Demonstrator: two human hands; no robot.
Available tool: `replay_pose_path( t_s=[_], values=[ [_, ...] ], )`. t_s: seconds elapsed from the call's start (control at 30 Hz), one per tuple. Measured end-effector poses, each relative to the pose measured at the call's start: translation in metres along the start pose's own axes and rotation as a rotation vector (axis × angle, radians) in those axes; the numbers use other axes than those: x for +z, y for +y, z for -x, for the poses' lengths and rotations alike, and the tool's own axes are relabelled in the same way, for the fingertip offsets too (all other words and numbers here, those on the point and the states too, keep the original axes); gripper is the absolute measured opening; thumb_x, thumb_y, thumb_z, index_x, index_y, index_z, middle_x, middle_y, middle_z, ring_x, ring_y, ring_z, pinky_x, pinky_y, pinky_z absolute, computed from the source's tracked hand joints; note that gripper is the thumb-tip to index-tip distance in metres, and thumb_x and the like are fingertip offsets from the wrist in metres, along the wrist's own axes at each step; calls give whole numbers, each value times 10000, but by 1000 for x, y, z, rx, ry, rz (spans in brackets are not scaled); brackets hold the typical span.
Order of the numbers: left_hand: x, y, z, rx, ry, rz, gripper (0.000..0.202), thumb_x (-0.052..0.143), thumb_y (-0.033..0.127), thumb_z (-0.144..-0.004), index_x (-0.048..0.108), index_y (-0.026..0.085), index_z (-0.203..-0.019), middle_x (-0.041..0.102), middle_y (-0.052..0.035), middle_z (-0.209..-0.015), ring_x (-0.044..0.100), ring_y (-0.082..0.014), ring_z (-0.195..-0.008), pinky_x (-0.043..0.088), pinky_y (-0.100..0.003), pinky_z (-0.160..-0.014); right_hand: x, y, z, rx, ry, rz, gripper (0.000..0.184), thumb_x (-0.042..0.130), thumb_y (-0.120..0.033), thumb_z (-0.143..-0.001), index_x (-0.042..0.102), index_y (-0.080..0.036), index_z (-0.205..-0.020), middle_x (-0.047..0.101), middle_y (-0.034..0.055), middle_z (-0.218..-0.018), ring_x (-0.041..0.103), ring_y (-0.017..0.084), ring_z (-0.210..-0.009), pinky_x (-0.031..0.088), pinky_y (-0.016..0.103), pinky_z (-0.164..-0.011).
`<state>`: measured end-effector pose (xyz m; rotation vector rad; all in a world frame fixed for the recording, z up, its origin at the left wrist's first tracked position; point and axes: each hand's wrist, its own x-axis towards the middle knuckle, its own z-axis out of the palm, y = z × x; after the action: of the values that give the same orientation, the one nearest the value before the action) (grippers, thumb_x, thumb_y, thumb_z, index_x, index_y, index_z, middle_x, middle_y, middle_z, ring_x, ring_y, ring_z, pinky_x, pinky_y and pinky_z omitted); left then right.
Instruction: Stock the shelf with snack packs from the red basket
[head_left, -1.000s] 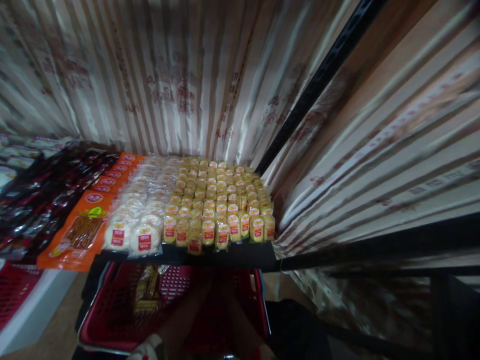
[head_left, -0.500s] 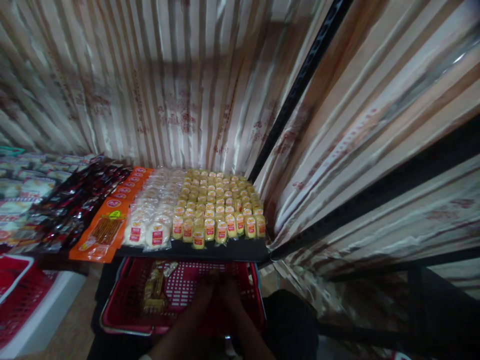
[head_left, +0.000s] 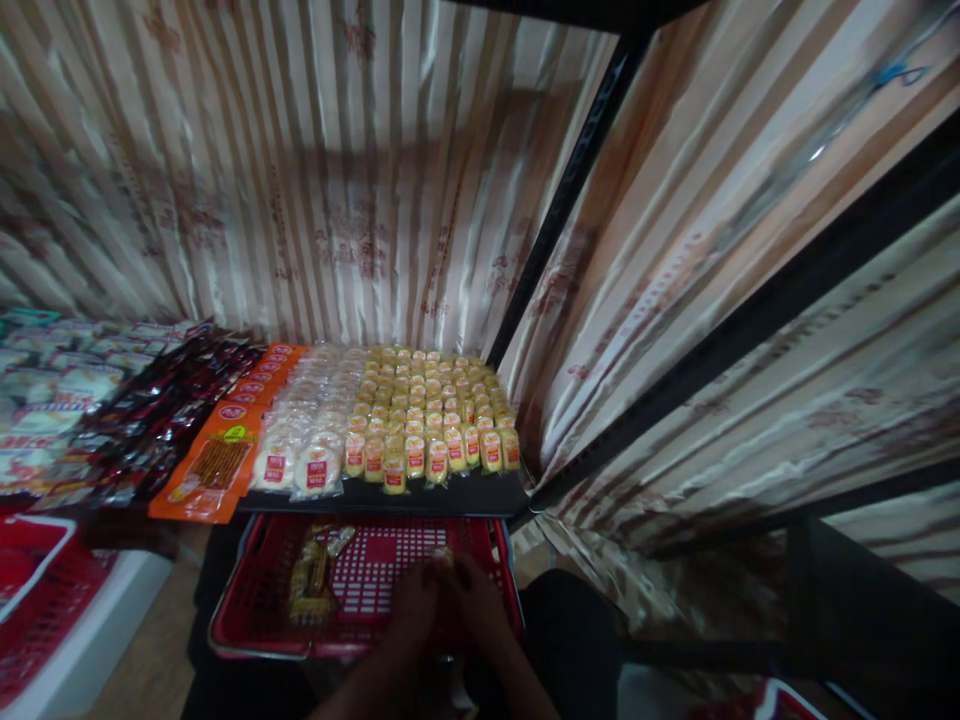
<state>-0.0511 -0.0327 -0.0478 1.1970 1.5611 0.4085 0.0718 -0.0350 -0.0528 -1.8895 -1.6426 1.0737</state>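
Over the right half of a red plastic basket (head_left: 259,635), my left hand (head_left: 415,592) and my right hand (head_left: 474,590) are close together with their fingers closed. A small pale wrapped snack (head_left: 444,552) shows at their fingertips; dim light hides the exact grip. Several gold-wrapped snacks (head_left: 311,580) lie in the basket's left side. Just beyond the basket, rows of yellow wrapped cakes (head_left: 420,420) stand on a black shelf (head_left: 420,502). White round wrapped crackers (head_left: 300,430) lie to their left.
Left along the shelf are orange snack packets (head_left: 214,455), dark shiny packets (head_left: 161,410) and white packets (head_left: 60,390). Another red basket (head_left: 52,600) stands at lower left. Black metal posts (head_left: 559,210) and a striped curtain (head_left: 337,170) bound the back and right.
The view has shifted slightly. My hands stay together over the basket, and a small pale wrapped snack now shows more clearly at the fingertips.
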Motion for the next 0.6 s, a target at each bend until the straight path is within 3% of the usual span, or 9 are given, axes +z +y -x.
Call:
replay_pose_path(
  t_s=[0.23,0.4,0.6],
  values=[
    [-3,18,13,118,92,59,320,376,116,-801,571,176,-1047,647,-56,-1126,581,-138,-1045,409,-193,-898,-20,-7,7,-38,53,-90,279,445,-441,-812,581,-236,-942,695,41,-919,650,206,-875,475,266,-740],
    [-7,35,18,223,128,116,298,357,123,-811,558,182,-1024,657,-57,-1076,593,-148,-997,431,-215,-868,-38,-19,6,-132,91,-200,268,454,-360,-790,576,-226,-986,693,50,-941,646,210,-896,489,294,-778],
    [-10,56,9,420,220,255,315,385,84,-756,578,165,-990,648,-65,-991,597,-159,-929,456,-276,-864,-58,-38,-8,-179,176,-353,339,520,-398,-740,600,-207,-1008,692,62,-952,661,214,-850,527,330,-750]
  ],
)
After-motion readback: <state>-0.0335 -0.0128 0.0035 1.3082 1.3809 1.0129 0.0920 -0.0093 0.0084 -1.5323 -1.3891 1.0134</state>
